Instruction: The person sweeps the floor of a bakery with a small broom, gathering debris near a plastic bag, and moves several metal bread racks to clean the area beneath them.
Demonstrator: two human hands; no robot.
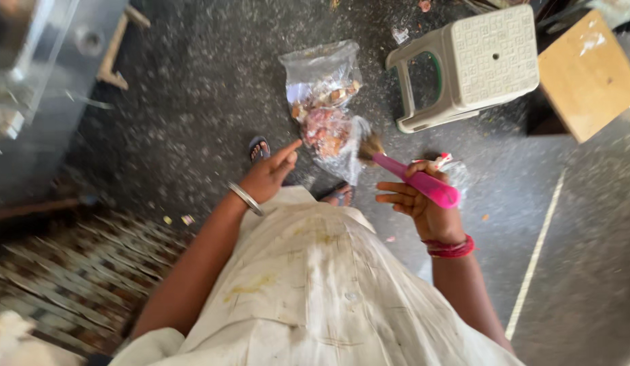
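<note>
Speckled dark floor [213, 74], plastic stool [474, 64], patterned mat [71, 271], clear bags [325, 102]

We are looking down at our right hand [423, 203], which is gripping a pink plastic-handled brush [413, 178] with its bristles pointing toward two clear plastic bags of brownish scraps [325, 102] lying on the speckled dark floor [213, 81]. Our left hand [267, 175] is hanging empty, forefinger extended. A pale plastic stool [477, 64] is standing just beyond the bags.
</note>
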